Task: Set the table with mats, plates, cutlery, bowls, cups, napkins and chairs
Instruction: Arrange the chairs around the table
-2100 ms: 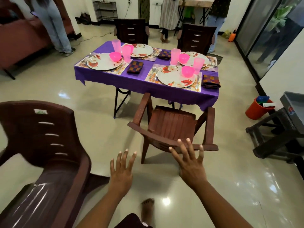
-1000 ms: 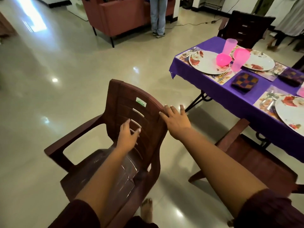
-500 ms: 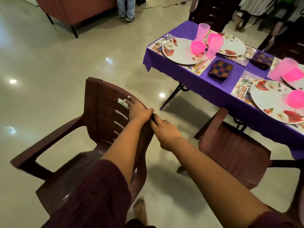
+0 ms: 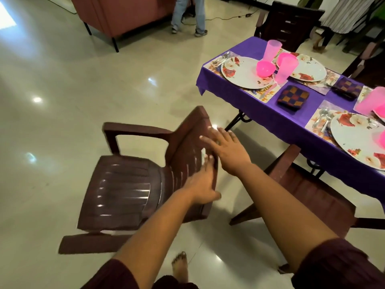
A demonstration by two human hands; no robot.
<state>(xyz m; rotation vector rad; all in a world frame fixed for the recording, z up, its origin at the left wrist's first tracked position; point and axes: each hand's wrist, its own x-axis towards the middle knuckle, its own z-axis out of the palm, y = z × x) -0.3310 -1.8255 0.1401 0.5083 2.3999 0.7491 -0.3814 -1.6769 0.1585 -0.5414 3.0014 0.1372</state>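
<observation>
The brown plastic armchair [image 4: 133, 184] has swung round since half a second ago, its backrest now toward the worktop [image 4: 277, 119] on the right, both hands flat and ungrasping on it, right hand [image 4: 227, 150] nearer the worktop than left hand [image 4: 201, 185].

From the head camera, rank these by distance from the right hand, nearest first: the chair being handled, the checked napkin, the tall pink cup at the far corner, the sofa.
1. Chair: under the right hand, at its backrest.
2. Checked napkin: right, on the table's near side.
3. Tall pink cup: further back on the table.
4. Sofa: across the floor, top left.
</observation>
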